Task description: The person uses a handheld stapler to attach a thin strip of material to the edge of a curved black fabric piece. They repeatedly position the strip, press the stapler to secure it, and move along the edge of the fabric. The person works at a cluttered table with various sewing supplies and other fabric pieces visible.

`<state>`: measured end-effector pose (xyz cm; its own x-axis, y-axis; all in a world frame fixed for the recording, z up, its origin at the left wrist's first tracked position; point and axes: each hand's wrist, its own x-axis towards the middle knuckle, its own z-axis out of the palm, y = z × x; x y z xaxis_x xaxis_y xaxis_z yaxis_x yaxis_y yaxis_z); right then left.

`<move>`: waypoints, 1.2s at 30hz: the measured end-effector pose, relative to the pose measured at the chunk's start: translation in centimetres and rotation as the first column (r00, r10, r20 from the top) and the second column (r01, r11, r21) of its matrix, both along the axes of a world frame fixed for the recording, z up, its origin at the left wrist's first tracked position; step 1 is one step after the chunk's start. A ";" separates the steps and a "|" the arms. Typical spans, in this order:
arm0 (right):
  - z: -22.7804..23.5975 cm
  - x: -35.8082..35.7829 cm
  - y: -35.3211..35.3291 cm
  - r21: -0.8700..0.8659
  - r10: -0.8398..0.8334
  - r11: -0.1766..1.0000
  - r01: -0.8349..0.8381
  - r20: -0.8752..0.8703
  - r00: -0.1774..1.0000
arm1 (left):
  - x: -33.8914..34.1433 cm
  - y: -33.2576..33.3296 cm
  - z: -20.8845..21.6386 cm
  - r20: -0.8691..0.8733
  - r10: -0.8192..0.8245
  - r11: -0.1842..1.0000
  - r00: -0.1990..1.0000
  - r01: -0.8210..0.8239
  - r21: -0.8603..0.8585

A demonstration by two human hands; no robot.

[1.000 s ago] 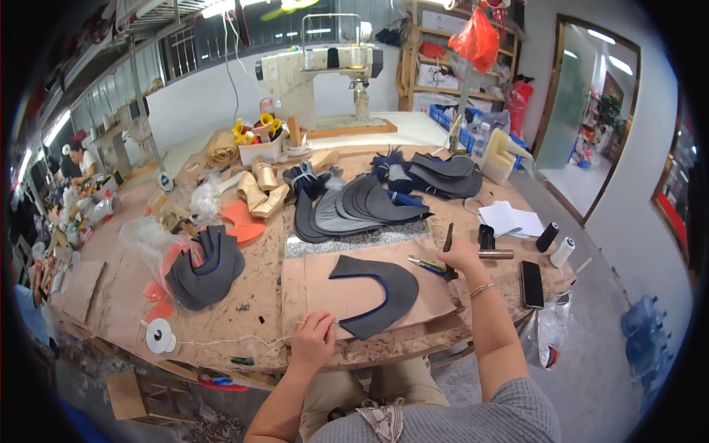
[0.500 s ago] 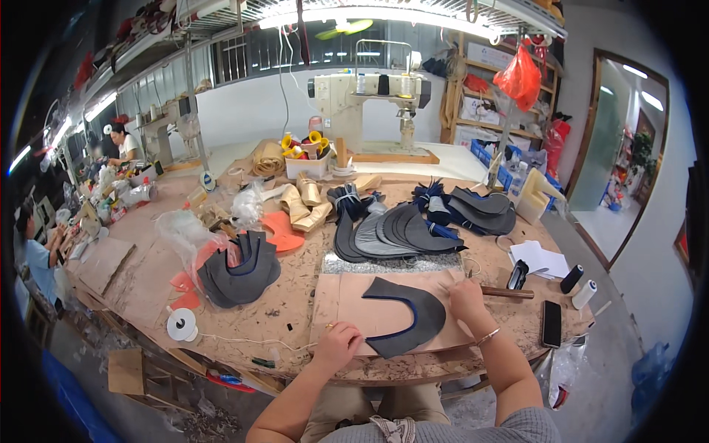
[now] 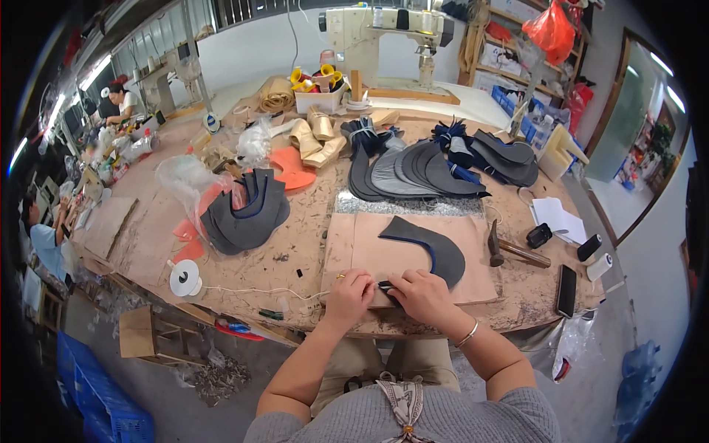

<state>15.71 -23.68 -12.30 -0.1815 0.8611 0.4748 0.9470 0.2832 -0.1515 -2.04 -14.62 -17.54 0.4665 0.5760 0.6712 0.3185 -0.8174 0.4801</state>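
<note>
The left hand (image 3: 350,297) is bunched, its hold unclear. On a tan board (image 3: 360,251), a dark-grey, blue-edged, U-shaped flat piece (image 3: 447,255) is laid, its near end covered by the right hand (image 3: 422,294), curled, grip unclear. Rightward, a brown-handled hammer (image 3: 523,252) is seen.

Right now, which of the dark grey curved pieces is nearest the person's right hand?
The single U-shaped piece lying by itself on the tan board, partly under the right hand; the other grey pieces overlap in piles farther away.
</note>
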 end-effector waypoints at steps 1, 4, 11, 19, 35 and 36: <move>0.1 -0.2 0.2 0.018 -0.002 1.000 0.002 0.014 1.000 | 0.1 0.1 0.0 -0.001 0.003 1.000 1.000 -0.003 0.005; 0.2 -0.7 0.7 0.055 -0.002 0.999 0.000 0.043 0.999 | 0.1 0.0 -0.1 -0.003 0.011 1.000 1.000 -0.011 0.008; -1.3 -0.6 1.3 0.013 0.027 1.000 -0.027 0.039 0.999 | 0.0 -0.1 -0.6 -0.020 -0.009 1.000 1.000 0.009 -0.013; -2.2 5.4 -1.7 0.215 -0.409 0.828 0.517 -0.399 0.821 | 3.3 -3.0 3.1 -0.034 -0.188 0.961 0.982 0.191 0.198; -5.4 8.9 -4.9 0.160 -0.455 0.791 0.591 -0.493 0.742 | 6.0 18.6 15.4 0.110 -0.069 0.994 0.991 0.078 -0.079; -5.4 8.9 -4.6 0.164 -0.443 0.798 0.580 -0.493 0.749 | 3.3 22.0 15.9 0.157 -0.038 0.994 0.987 0.053 -0.091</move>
<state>24.58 -28.33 -17.68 0.5154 0.5735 0.6368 0.8250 -0.1311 -0.5497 1.24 7.41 -1.67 0.3885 0.6206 0.6811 0.1975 -0.7781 0.5963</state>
